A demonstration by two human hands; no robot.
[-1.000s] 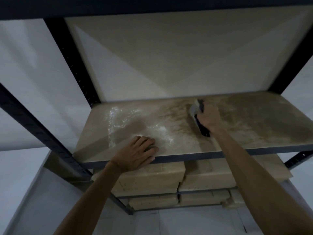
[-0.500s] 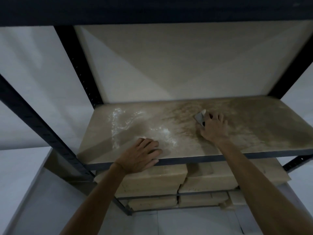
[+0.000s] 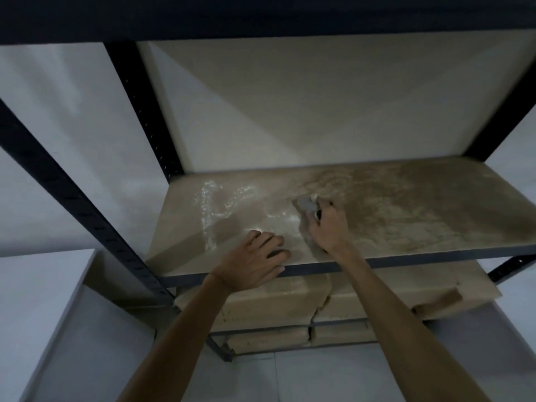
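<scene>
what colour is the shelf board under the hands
Tan wooden shelf board, dark brown smudges right, whitish streaks left; head view.

Both bare forearms reach forward and converge on the shelf (image 3: 420, 210). The left hand (image 3: 255, 262) lies palm down across the shelf's front edge. Its fingers (image 3: 272, 242) are loosely spread and nearly straight on the board, and its wrist hangs in front of the edge. The right hand (image 3: 326, 227) is just beside it, farther in over the shelf. It is knuckles up with a straight wrist, its fingers curled round a small grey-tipped tool (image 3: 306, 203).

Storeroom: metal shelving rack (image 3: 139, 117), stacked boxes (image 3: 269, 303).
</scene>
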